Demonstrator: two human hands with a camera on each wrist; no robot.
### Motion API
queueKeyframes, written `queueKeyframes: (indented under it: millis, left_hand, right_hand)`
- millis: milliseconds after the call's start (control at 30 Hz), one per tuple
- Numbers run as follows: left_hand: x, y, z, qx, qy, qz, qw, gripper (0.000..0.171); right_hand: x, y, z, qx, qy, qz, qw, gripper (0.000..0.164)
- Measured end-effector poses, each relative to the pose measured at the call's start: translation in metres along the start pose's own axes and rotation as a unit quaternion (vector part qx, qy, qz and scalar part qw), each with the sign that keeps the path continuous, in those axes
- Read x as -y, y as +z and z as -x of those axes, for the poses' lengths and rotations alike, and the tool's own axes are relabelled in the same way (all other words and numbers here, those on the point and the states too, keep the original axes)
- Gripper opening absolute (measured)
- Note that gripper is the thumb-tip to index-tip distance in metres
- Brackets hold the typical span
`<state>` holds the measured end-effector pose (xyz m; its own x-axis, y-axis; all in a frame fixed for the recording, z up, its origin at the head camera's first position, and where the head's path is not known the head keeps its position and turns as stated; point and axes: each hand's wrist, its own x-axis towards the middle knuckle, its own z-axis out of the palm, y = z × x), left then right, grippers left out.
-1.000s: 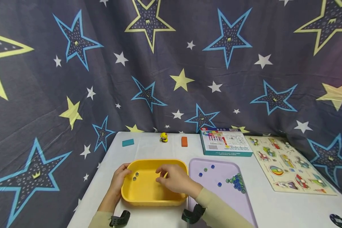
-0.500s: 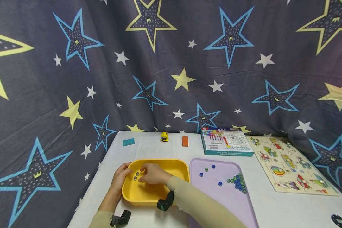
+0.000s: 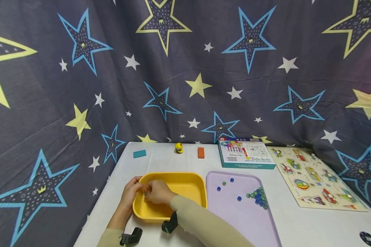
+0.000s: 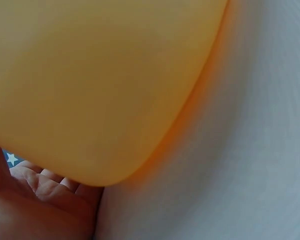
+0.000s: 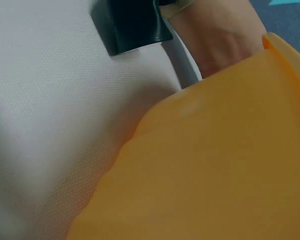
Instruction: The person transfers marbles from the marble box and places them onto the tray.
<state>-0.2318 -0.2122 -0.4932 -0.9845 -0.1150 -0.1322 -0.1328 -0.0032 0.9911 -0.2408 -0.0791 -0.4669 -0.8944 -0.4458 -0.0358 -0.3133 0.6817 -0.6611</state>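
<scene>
My left hand holds the left end of a yellow plastic tub, thumb at the rim and fingers along the outside. In the left wrist view, the palm and fingers show beside the tub's wall. My right hand reaches down inside the tub at its left end, fingertips close to the left thumb. A small greyish marble shows at the right fingertips; whether they pinch it is hidden. The right wrist view has mostly the tub's outer wall, with part of a hand beyond it.
A lilac tray with blue and green marbles, several heaped at its right side, adjoins the tub. Behind stand a teal block, a yellow figure, an orange block and a box. A puzzle board lies right.
My right hand has moved left across the tub to the marbles at its left end and now covers much of them. The left hand has stayed on the tub.
</scene>
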Motion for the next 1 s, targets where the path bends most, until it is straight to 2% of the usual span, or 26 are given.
queueKeyframes:
  millis: [100, 267, 433, 600, 767, 867, 1000]
  left_hand:
    - [0.0, -0.001, 0.0, 0.0, 0.0, 0.011, 0.9999, 0.032]
    - [0.002, -0.002, 0.001, 0.004, 0.001, 0.018, 0.9998, 0.032]
    - [0.005, -0.002, 0.0, 0.004, 0.001, 0.008, 1.0, 0.031]
    - [0.005, -0.002, 0.0, -0.002, 0.003, 0.004, 1.0, 0.03]
    - [0.004, -0.002, 0.001, -0.002, 0.001, -0.003, 1.0, 0.031]
    - [0.003, -0.001, 0.0, 0.001, -0.004, -0.003, 1.0, 0.032]
    - [-0.002, 0.0, 0.003, 0.007, -0.007, 0.003, 1.0, 0.032]
  right_hand:
    - [-0.002, 0.001, 0.001, 0.001, -0.017, 0.011, 1.0, 0.013]
    - [0.0, 0.003, 0.004, 0.015, -0.048, 0.06, 0.997, 0.014]
    - [0.002, 0.001, 0.009, 0.037, -0.052, 0.077, 0.995, 0.018]
    - [0.001, -0.012, 0.021, 0.045, -0.063, 0.038, 0.996, 0.015]
    - [-0.007, -0.035, 0.041, 0.033, -0.065, -0.039, 0.997, 0.005]
    - [-0.019, -0.049, 0.055, 0.008, -0.071, -0.09, 0.993, 0.003]
    - [-0.042, -0.063, 0.08, -0.047, -0.086, -0.135, 0.986, 0.008]
